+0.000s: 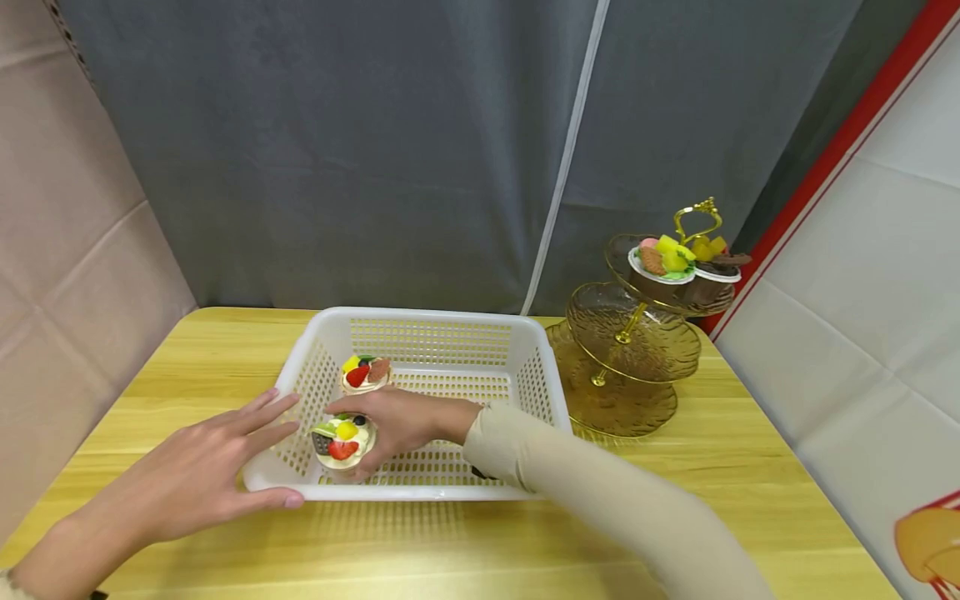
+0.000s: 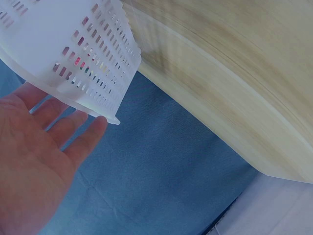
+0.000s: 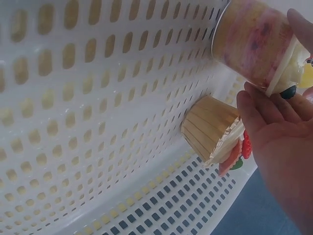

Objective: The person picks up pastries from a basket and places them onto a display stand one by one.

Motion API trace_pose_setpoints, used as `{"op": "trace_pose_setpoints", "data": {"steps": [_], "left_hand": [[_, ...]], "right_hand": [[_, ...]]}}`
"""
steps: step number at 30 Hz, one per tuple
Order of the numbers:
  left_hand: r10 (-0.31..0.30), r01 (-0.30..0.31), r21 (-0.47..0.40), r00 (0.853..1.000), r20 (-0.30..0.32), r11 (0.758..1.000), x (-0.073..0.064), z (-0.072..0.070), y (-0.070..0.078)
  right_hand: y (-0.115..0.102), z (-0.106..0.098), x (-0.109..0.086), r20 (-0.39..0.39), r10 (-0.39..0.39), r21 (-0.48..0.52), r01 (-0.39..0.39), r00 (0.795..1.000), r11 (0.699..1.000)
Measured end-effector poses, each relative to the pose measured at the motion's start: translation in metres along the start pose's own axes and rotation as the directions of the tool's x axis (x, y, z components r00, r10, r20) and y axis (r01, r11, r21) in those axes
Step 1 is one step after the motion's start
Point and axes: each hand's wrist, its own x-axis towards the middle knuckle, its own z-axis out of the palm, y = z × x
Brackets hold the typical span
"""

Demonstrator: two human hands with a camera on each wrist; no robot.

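My right hand (image 1: 401, 425) reaches into the white plastic basket (image 1: 442, 315) and grips a fruit-topped dessert cup (image 1: 342, 442), thumb on one side and fingers on the other. In the right wrist view the cup (image 3: 254, 41) shows pink and yellow layered sides. Just beyond it stands a second fruit-topped cupcake (image 1: 366, 377), whose pleated tan paper case (image 3: 210, 127) shows in the right wrist view. My left hand (image 1: 202, 467) is spread at the basket's left side, its straight fingers (image 2: 88, 142) along the rim.
Right of the basket stands a three-tier amber stand (image 1: 630, 333) with gold trim and a ring handle. Its top tier bears a fruit-topped cup (image 1: 660, 262) and a chocolate one (image 1: 712, 275). A grey curtain (image 1: 337, 150) hangs behind the wooden table (image 1: 450, 550).
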Motion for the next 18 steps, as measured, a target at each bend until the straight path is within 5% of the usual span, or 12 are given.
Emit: {"op": "trace_pose_setpoints", "data": {"steps": [13, 18], "left_hand": [[-0.012, 0.012, 0.003, 1.000, 0.015, 1.000, 0.000, -0.002, 0.001], [-0.014, 0.014, 0.005, 1.000, 0.018, 1.000, 0.000, -0.002, 0.001]], "right_hand": [[-0.006, -0.002, 0.003, 0.041, 0.067, -0.030, -0.066, 0.997, 0.997], [-0.006, -0.010, -0.004, 0.013, 0.060, 0.035, -0.060, 0.998, 0.998]]}}
